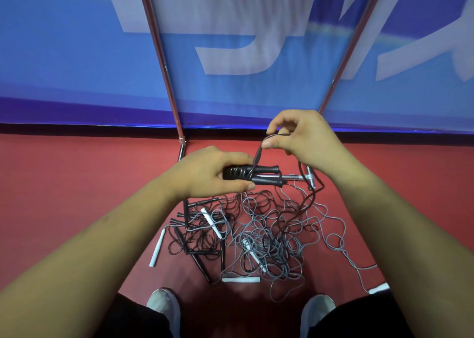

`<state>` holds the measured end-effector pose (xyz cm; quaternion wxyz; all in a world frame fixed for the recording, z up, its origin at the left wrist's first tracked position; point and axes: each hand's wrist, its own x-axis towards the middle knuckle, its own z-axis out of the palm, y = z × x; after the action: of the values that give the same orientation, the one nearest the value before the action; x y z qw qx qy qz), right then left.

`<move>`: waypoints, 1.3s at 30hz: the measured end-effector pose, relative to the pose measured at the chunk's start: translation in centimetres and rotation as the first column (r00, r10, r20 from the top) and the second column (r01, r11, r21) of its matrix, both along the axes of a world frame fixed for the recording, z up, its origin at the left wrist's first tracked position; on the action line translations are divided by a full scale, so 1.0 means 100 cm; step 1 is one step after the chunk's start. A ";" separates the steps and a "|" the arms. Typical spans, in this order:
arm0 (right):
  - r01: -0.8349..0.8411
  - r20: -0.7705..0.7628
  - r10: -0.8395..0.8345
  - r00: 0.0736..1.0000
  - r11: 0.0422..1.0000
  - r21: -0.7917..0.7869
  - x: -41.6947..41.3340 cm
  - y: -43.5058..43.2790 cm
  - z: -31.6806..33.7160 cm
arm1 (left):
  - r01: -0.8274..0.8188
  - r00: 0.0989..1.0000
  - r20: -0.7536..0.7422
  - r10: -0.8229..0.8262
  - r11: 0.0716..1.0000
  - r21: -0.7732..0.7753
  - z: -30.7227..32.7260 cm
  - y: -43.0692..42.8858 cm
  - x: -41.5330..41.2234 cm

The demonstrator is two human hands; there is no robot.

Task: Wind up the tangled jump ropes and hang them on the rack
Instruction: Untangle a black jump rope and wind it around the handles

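A pair of black handles (266,174) is held side by side and crosswise in the left hand (210,172), whose fingers (236,156) are curled round them. The free ends of the handles are flared. Several tight turns of black cord (257,158) are wound round both handles next to the hand. From the winding the cord rises to the right hand (305,137), where it is pinched between thumb and forefinger, and then drops past the right wrist to the floor (77,183). The bundle is held in the air, in front of the low bar of the chrome rack (166,76).

Below it, on the red floor, a tangle (269,235) of grey and black cords lies with white handles (157,248) and thin black ones mixed in.
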<state>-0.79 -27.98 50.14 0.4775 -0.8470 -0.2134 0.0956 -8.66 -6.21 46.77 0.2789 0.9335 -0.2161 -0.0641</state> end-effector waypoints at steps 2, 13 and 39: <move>-0.021 -0.032 0.022 0.999 1.000 0.016 0.004 -0.003 -0.004 | 0.014 0.998 -0.054 -0.023 0.987 -0.161 0.001 -0.001 -0.003; -0.162 -0.179 0.170 0.969 0.985 0.059 0.003 -0.004 -0.012 | -0.393 0.919 -0.365 0.145 0.315 -0.864 0.010 0.001 -0.001; -0.164 0.132 0.207 0.970 0.946 -0.279 -0.038 0.012 0.029 | -0.647 0.759 -0.083 0.646 0.731 -0.217 0.001 0.026 0.008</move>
<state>-4.64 -26.77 53.04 0.3298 -0.8843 -0.3149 0.1001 -7.84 -3.62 46.86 0.3909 0.9110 0.1160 0.0617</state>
